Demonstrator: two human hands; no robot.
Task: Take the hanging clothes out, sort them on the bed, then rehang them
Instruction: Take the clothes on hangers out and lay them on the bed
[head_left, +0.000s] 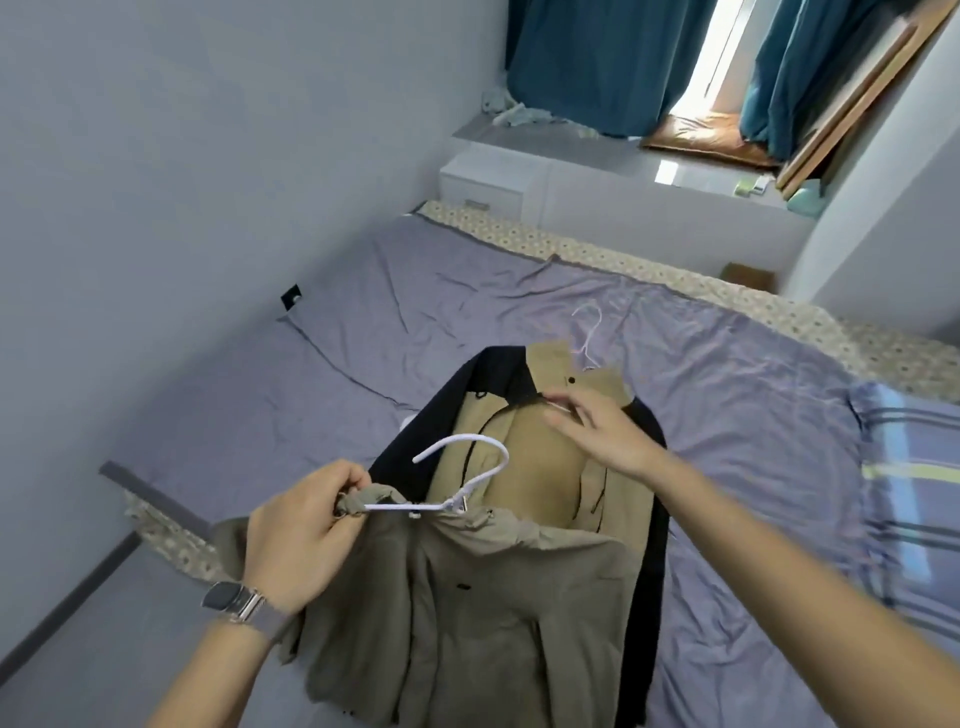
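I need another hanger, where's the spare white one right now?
In the head view the spare white hanger lies on the purple bed sheet, right of centre, just beyond the tan jacket's collar and the right hand.

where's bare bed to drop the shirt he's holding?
Free: the sheet between the wall and the tan jacket, and the stretch right of the jacket up to the striped pillow. Crowded: the middle, where the jacket lies on a dark garment with a hanger above; both hands work there.

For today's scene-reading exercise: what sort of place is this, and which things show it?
Most likely a bedroom: a bed with a wrinkled sheet, curtains at a window, and clothes on hangers.
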